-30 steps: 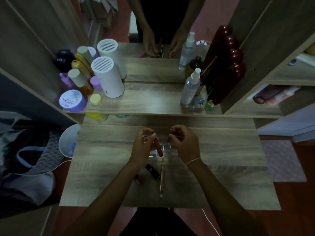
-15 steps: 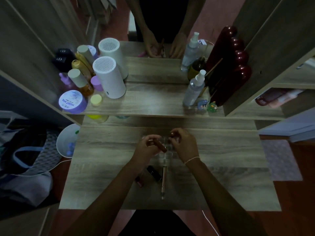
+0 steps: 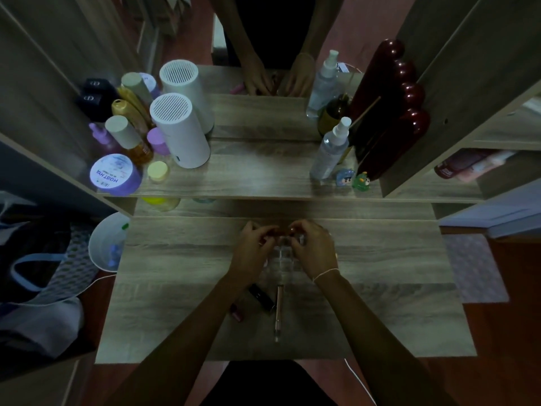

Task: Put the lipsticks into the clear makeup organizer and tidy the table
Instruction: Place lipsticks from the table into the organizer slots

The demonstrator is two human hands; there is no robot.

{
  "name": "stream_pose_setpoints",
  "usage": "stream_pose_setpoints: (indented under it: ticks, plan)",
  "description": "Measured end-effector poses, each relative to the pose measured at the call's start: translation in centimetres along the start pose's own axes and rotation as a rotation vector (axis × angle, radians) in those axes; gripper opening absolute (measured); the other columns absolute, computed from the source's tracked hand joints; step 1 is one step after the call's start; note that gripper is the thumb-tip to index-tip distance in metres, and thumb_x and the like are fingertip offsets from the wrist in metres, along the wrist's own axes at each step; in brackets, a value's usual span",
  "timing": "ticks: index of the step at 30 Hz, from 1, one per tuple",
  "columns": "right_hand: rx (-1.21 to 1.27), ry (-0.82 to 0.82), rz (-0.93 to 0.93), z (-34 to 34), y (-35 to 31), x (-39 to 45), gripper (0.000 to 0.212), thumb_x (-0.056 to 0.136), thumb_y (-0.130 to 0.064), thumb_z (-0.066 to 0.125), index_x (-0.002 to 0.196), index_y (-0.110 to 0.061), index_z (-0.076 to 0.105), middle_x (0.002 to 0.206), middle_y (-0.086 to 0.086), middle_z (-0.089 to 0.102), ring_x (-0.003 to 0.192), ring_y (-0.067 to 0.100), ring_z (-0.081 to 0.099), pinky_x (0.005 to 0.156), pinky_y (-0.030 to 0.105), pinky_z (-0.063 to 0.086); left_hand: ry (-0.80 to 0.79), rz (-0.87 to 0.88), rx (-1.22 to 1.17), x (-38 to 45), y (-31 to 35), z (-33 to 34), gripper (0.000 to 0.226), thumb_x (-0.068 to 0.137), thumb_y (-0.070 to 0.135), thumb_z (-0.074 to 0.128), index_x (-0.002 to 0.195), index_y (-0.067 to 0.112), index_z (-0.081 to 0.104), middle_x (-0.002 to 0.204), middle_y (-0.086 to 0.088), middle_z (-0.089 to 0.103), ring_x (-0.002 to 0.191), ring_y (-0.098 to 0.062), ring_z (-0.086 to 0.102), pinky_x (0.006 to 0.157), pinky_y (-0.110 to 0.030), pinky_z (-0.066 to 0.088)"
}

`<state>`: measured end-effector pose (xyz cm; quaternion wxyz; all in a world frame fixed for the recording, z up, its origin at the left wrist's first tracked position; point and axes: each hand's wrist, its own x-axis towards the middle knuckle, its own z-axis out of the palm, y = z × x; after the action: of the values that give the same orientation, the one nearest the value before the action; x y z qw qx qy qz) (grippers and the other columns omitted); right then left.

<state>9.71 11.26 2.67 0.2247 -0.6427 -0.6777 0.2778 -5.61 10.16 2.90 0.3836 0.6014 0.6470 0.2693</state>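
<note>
Gridded clear organizer (image 3: 282, 259), woodgrain table (image 3: 175, 259)

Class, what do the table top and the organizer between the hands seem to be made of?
Table top: likely wood-look laminate or wood, matt, with grey-brown grain streaks. Clear makeup organizer: probably clear hard plastic, perhaps acrylic; the table shows through its glinting compartment walls.

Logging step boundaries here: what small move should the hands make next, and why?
Probably tip the reddish-brown lipstick upright and lower it into a slot of the clear organizer: both the left hand and the right hand hold it just above the far slots.
</note>
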Motion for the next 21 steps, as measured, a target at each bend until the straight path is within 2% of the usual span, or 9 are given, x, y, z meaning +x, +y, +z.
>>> stream_pose_setpoints:
  ticks: [3,5,7,10,14,18,21]
  plan:
    - [-0.017,0.002,-0.011,0.13,0.01,0.07,0.024,0.077,-0.012,0.071,0.1,-0.018,0.065,0.097,0.002,0.069,0.088,0.013,0.062,0.08,0.026,0.049,-0.014,0.076,0.057,0.45,0.03,-0.02,0.027,0.087,0.004,0.06,0.114,0.007,0.065,0.097,-0.004,0.046,0.083,-0.014,0.051,0.071,-0.019,0.043]
    - [-0.029,0.005,-0.026,0.15,0.03,0.09,0.025,0.077,-0.013,0.072,0.1,-0.018,0.065,0.097,0.002,0.07,0.088,0.014,0.062,0.08,0.026,0.049,-0.041,0.088,0.078,0.7,-0.04,-0.06,0.024,0.088,0.005,0.06,0.111,0.007,0.066,0.098,-0.007,0.051,0.083,-0.014,0.052,0.068,-0.026,0.048]
    - [-0.055,0.007,-0.033,0.11,0.08,0.13,0.025,0.076,-0.014,0.072,0.099,-0.02,0.065,0.096,0.002,0.07,0.088,0.015,0.062,0.08,0.029,0.049,-0.055,0.111,0.144,0.86,-0.24,0.05,0.021,0.087,0.006,0.061,0.108,0.007,0.067,0.101,-0.012,0.058,0.085,-0.016,0.053,0.069,-0.027,0.045]
    - [-0.085,0.011,-0.024,0.05,0.12,0.13,0.025,0.075,-0.016,0.071,0.098,-0.022,0.064,0.094,0.0,0.07,0.087,0.015,0.062,0.081,0.033,0.05,-0.061,0.15,0.269,0.78,-0.21,0.07,0.02,0.087,0.008,0.061,0.107,0.009,0.065,0.101,-0.014,0.064,0.092,-0.025,0.056,0.074,-0.028,0.038]
    - [-0.101,0.003,-0.015,0.04,0.24,-0.05,0.025,0.074,-0.02,0.072,0.097,-0.023,0.063,0.092,0.0,0.07,0.086,0.018,0.062,0.08,0.036,0.051,-0.066,0.145,0.365,0.72,0.21,0.12,0.021,0.088,0.014,0.061,0.108,0.011,0.061,0.106,-0.012,0.064,0.102,-0.029,0.054,0.085,-0.041,0.043]
    - [-0.148,0.001,0.002,0.0,0.21,-0.13,0.024,0.073,-0.024,0.073,0.095,-0.024,0.064,0.09,0.001,0.07,0.085,0.022,0.062,0.08,0.04,0.049,-0.067,0.127,0.451,1.07,0.26,0.34,0.025,0.085,0.016,0.062,0.109,0.011,0.06,0.113,-0.013,0.06,0.108,-0.031,0.05,0.088,-0.041,0.039]
    - [-0.168,0.007,0.007,0.05,0.21,-0.35,0.022,0.074,-0.025,0.072,0.094,-0.025,0.063,0.089,-0.001,0.07,0.084,0.021,0.063,0.081,0.038,0.044,-0.061,0.122,0.472,1.14,0.08,0.44,0.026,0.082,0.018,0.065,0.106,0.009,0.061,0.109,-0.015,0.061,0.106,-0.033,0.051,0.085,-0.04,0.039]
